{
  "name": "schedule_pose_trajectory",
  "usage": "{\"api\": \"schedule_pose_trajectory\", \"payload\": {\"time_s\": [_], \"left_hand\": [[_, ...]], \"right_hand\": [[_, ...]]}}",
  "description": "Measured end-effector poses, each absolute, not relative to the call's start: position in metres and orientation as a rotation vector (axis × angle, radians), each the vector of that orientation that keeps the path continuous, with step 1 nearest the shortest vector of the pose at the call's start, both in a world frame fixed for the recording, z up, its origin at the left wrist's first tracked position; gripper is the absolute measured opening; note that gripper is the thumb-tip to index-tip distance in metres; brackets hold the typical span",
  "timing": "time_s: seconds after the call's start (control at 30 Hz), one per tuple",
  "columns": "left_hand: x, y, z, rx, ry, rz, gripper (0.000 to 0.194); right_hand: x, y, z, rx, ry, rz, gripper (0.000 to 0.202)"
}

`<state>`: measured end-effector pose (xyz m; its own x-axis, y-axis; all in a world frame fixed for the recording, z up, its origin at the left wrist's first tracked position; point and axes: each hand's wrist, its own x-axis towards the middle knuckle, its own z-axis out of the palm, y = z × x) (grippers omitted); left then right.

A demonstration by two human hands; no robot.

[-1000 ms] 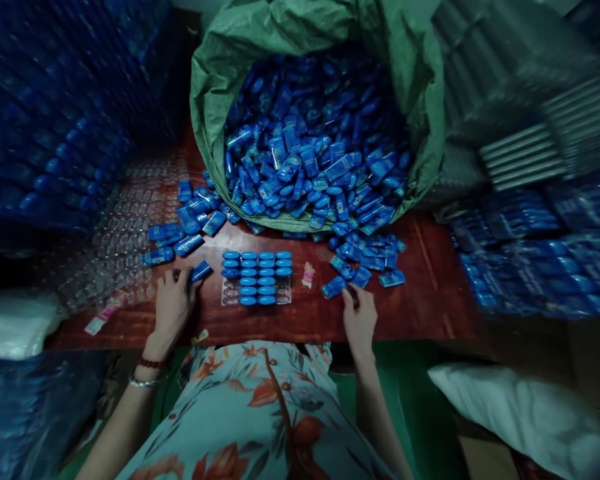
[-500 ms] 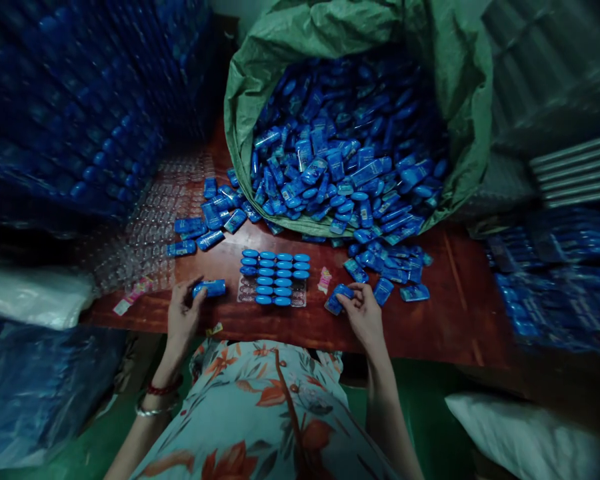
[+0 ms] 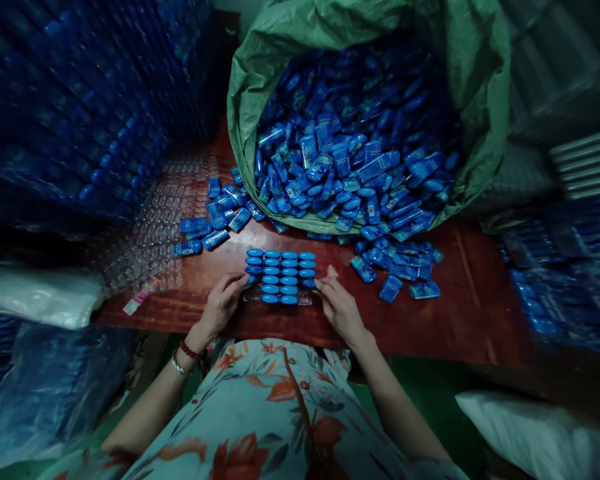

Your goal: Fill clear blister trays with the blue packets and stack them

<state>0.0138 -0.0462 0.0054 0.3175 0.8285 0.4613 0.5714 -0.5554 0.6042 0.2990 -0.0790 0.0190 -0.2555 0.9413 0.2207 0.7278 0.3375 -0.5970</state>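
On the table in front of me lies a clear plastic tray (image 3: 303, 301) with rows of small blue packs (image 3: 281, 272) standing on edge in its slots. At its left side my left hand (image 3: 223, 301) pinches a blue pack (image 3: 251, 280) at a slot of the outer column. Opposite, my right hand (image 3: 337, 307) is closed on another blue pack (image 3: 307, 284) at the tray's right side. The fingers partly cover both packs, and whether these sit fully in the slots I cannot tell. Part of the tray's front left and right shows bare slots.
A green woven sack (image 3: 245, 133) full of blue packs opens towards me. Loose packs (image 3: 223, 212) lie left of it, others (image 3: 390, 288) right. Clear trays (image 3: 160, 227) are stacked at left. Filled trays (image 3: 110, 147) rise behind them. A pink wrapper (image 3: 143, 293) lies near the table's edge.
Both hands have come inward from either side of the tray, each bringing a blue pack to its outer slots. The view has shifted slightly.
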Motion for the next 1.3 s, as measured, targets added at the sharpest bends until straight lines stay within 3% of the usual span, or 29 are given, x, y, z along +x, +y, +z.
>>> {"api": "schedule_pose_trajectory", "payload": {"time_s": [0.23, 0.43, 0.7, 0.8, 0.9, 1.03, 1.13, 1.3], "left_hand": [[0.006, -0.031, 0.028, 2.413, 1.062, 0.782, 0.023], [0.007, -0.028, 0.027, 2.395, 0.982, 0.624, 0.025], [0.013, -0.040, 0.003, 2.545, 1.211, 0.859, 0.028], [0.007, -0.029, 0.001, 2.427, 1.406, 1.036, 0.028], [-0.005, -0.004, 0.001, 2.173, 1.794, 1.046, 0.038], [-0.010, 0.029, 0.002, 2.113, 2.204, 0.535, 0.047], [-0.002, 0.037, 0.002, 2.164, 2.227, 0.330, 0.040], [0.004, 0.020, -0.008, 2.178, 1.964, 0.551, 0.030]], "right_hand": [[0.303, -0.058, 0.048, -1.391, -2.531, 0.453, 0.039], [0.294, -0.064, 0.043, -1.510, -2.504, 0.217, 0.033], [0.283, -0.076, 0.029, -1.525, -2.370, -0.063, 0.031], [0.286, -0.083, 0.023, -1.551, -2.215, -0.027, 0.030], [0.307, -0.083, 0.014, -1.715, -1.838, 0.061, 0.031], [0.352, -0.066, 0.009, -2.123, -1.528, 0.009, 0.034], [0.371, -0.052, 0.012, -2.432, -1.603, 0.083, 0.033], [0.361, -0.049, 0.014, -2.493, -1.886, 0.214, 0.028]]}}
